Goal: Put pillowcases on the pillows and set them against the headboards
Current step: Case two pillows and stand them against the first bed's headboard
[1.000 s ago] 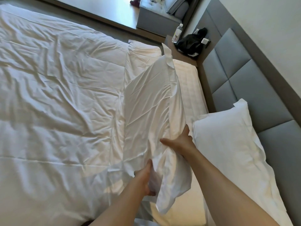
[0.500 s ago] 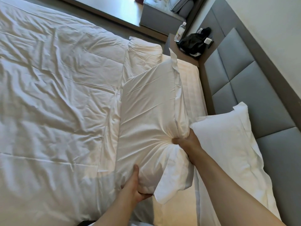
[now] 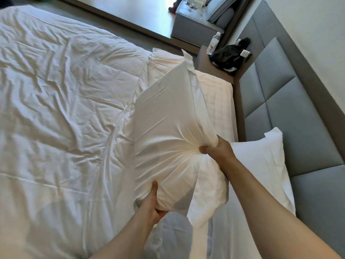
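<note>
- Two hands on one cased pillow (image 3: 168, 128), held up over the bed, just beside the headboard (image 3: 291, 113) on its bed side.
- L hand (image 3: 151, 204): cupped under the near bottom corner, thumb up the face, fingers wrapped beneath. Closed on pillow.
- R hand (image 3: 214, 148): pinching a bunch of case fabric + fill at the edge facing the headboard; creases radiate from the grip. Closed on pillow.
- Handling, my read: light, soft, fully compliant; no stiffness, sags wherever unsupported. Cotton case looks smooth, so it can slide over the fill; a pinch on cloth alone may slip. Not fragile.
- Where to grip: take fill + fabric together, at corners or mid-edge, hands well apart. Avoid the loose flap (image 3: 197, 212) hanging at the near end; it's only case border, no fill behind it.
- Orientation: long axis runs roughly parallel to the headboard, near end low at the L hand, far end raised and away from the camera. Broad face tilted up-left, away from the headboard.
- Far end's flange corner (image 3: 186, 58) sticks up toward the nightstand (image 3: 211, 70).
- 2nd pillow (image 3: 261, 165) already cased, leaning on the headboard, nearer the camera than the held one.
- Open slot: bare mattress (image 3: 218, 101) strip at the headboard, beyond the 2nd pillow. Likely drop spot.
- Duvet (image 3: 65, 109) covers the rest, far side from the headboard.
</note>
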